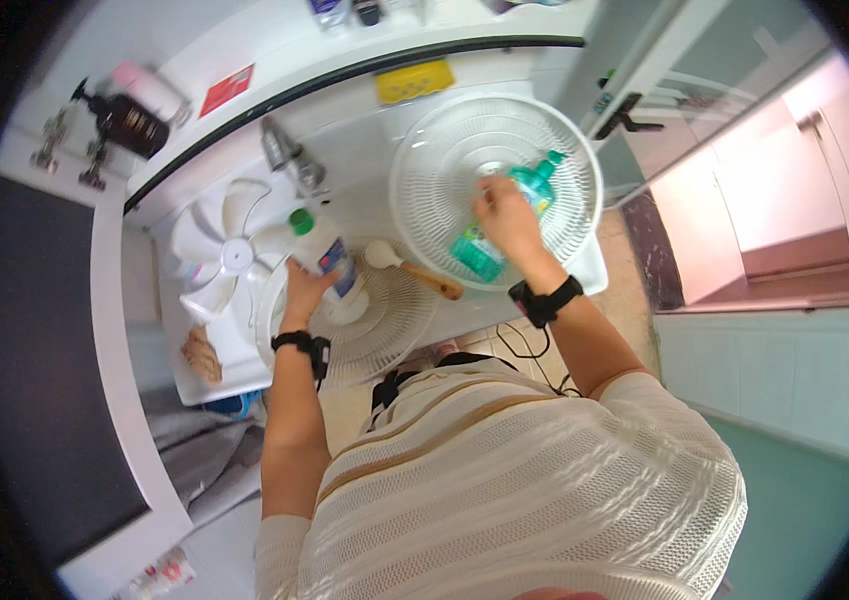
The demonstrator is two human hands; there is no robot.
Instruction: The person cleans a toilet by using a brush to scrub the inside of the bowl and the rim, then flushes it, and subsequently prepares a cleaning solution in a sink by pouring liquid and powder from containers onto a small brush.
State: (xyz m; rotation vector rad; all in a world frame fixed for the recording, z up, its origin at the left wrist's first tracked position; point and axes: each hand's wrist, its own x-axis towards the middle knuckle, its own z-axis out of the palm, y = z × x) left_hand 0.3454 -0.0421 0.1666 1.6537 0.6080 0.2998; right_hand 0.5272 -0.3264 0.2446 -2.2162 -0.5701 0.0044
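Observation:
My right hand is on a green pump bottle lying on a round white fan grille; whether its fingers grip the bottle is hard to tell. My left hand touches the side of a clear bottle with a green cap, which is over a second fan grille. Between the hands, a white-headed brush with a wooden handle rests across that grille. White fan blades lie in the sink basin at the left.
A metal faucet rises behind the basin. A brown cloth-like item lies in the basin's near left part. A dark pump bottle, a pink bottle and a red card are on the shelf. A yellow holder is behind the right grille.

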